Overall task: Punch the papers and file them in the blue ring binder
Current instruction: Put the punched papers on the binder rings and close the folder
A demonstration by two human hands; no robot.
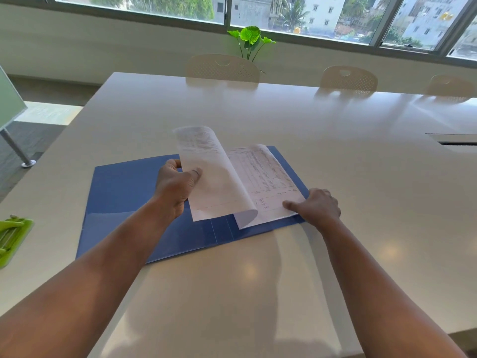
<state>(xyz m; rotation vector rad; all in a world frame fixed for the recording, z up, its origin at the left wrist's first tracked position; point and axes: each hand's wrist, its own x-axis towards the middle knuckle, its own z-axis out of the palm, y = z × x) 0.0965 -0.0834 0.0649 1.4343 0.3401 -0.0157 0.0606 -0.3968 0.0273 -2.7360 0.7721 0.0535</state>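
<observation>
The papers [260, 177] are lying on the right half of the blue ring binder [124, 192], which is spread open flat on the counter [284, 112], right in front of the person. The top sheet [214, 182] is curling up and over toward the left, w/ its right edge staying down near the binder's spine; can't see the rings from here.

These sheets are looking thin, light and floppy, bending into a soft roll w/o creasing. They'd probably tear at any punched holes if yanked, so best taken by a free edge, well away from the spine, and turned slowly.

Left hand [175, 187] is pinching the lifted sheet at its left edge, thumb on the near face, fingers curled behind, holding it up above the binder's middle. Right hand [317, 205] is lying flat on the lower right corner of the stack, fingers straightish, pressing it down so it isn't sliding; nothing gripped there.

A green hole punch [13, 239], probably, is sitting at the counter's left edge, well apart from both hands.
</observation>
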